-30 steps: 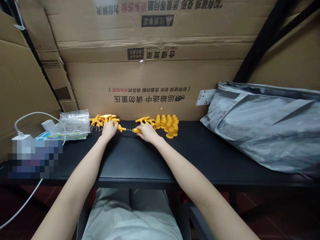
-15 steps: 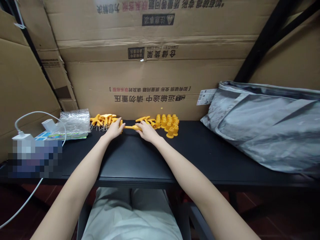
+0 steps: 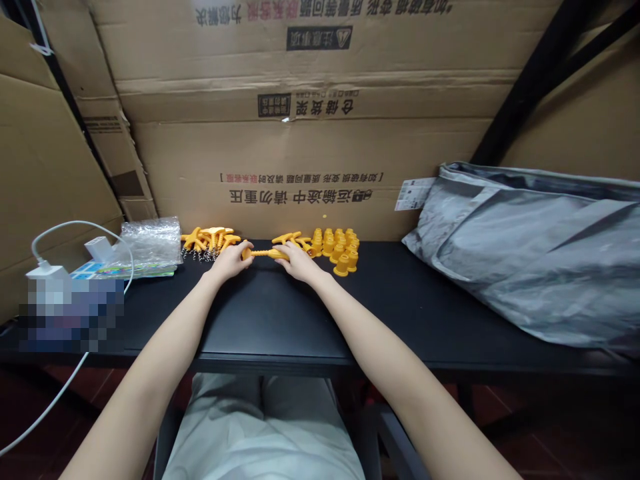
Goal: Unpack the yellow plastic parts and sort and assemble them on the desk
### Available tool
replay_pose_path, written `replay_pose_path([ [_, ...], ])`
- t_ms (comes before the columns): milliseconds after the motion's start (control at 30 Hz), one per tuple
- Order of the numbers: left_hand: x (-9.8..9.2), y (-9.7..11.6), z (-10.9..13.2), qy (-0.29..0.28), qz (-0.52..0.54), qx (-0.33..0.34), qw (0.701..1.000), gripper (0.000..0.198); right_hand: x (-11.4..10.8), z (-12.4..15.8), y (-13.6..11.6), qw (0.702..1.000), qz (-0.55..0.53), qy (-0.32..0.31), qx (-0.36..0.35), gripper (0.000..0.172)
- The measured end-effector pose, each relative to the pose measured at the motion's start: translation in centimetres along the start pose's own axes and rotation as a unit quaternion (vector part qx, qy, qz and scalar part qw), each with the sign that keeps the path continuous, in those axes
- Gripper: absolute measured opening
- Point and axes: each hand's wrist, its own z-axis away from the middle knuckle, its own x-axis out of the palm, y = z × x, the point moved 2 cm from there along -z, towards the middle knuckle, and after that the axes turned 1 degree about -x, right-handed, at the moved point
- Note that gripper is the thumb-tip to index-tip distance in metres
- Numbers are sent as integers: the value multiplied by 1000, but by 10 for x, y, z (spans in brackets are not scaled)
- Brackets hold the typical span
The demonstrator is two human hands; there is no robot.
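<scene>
Left hand [image 3: 231, 261] pinching one end of slim yellow tool [image 3: 260, 253] between thumb and fingers; right hand [image 3: 298, 263] grasping thicker yellow sleeve [image 3: 278, 254] at tool's other end; tool spans level between both hands, over black tabletop [image 3: 280, 317], whether touching it cannot tell; yellow T-handles [image 3: 214, 233] with metal spirals [image 3: 200, 255] heaped just beyond left hand; similar yellow handles [image 3: 289, 237] and clustered yellow cups [image 3: 341, 265] near right hand
</scene>
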Motion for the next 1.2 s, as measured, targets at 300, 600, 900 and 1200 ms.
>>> replay_pose_path([
  [300,-2,5,0,-7,-27,-4,1000,27,-2,1,4,1000,-27,-13,-6,42],
  [600,5,1,1,-19,-33,-24,999,26,4,-2,13,997,-77,-25,-20,49],
  [900,1,2,2,1,-29,-21,999,23,2,-3,32,949,-305,-43,70,32],
  [1200,1,8,2,5,-23,-21,1000,25,-2,-2,29,865,-477,-15,154,29],
])
